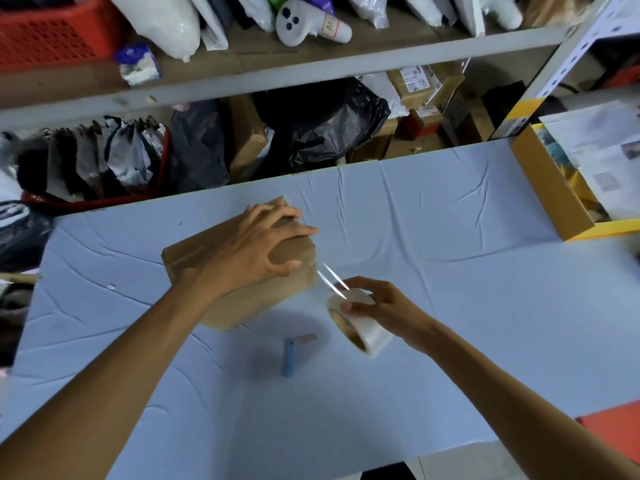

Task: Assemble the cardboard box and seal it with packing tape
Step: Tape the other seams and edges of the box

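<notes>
Box (187, 261) sits closed on the blue table (450, 271), left of centre and skewed, its long axis seemingly running from the left toward the far right. The left hand (256, 244) lies on top – fingers spread flat, pressing down. Just beside its right corner, the right hand (384, 306) grips the tape roll (367, 332), and a clear strip (332, 280) stretches between roll and box. Nearer the person lies a knife (290, 356), closest to the right hand. Count: one closed box, one roll, one knife.
</notes>
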### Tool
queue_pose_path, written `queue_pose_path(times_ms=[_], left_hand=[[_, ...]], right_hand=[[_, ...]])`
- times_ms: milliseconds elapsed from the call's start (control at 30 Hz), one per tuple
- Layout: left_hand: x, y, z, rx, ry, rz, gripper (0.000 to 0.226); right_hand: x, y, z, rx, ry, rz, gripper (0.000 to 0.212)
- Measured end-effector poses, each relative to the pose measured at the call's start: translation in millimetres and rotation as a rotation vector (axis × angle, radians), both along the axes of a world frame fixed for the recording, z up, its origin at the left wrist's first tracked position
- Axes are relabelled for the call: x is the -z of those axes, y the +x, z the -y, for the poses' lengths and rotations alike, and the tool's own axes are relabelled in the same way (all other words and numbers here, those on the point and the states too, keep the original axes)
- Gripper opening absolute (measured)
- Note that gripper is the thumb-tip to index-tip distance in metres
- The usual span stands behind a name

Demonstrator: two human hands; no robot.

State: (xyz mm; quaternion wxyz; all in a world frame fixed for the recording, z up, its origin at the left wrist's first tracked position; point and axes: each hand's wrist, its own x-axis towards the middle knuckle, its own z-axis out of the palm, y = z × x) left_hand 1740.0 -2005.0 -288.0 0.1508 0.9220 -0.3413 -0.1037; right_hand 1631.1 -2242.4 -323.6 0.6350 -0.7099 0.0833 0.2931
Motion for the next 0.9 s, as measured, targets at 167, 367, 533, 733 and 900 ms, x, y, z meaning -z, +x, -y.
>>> queue_pose_path(times_ms=[167, 367, 533, 733, 900], left_hand=[[2.2, -2.2, 3.0, 0.010, -0.001, 0.017, 0.054], [4.2, -3.1, 4.3, 0.010, -0.013, 0.058, 0.049], [-3.1, -6.9, 3.9, -0.018, -0.020, 0.021, 0.038], [-11.4, -10.5, 12.6, -0.034, 0.050, -0.021, 0.037], [-12.8, -12.2, 19.5, -0.025, 0.102, -0.041, 0.037]], right_hand=[[11.6, 1.2, -3.5, 0.061, -0.158, -0.079, 0.034], [6.0, -7.3, -0.5, 0.093, 0.023, -0.031, 0.019], [4.0, -12.0, 1.4, 0.070, 0.032, 0.009, 0.022], [7.2, -14.1, -0.3, 0.119, 0.036, -0.014, 0.016], [7.7, -14.5, 2.8, 0.174, 0.106, -0.005, 0.015]])
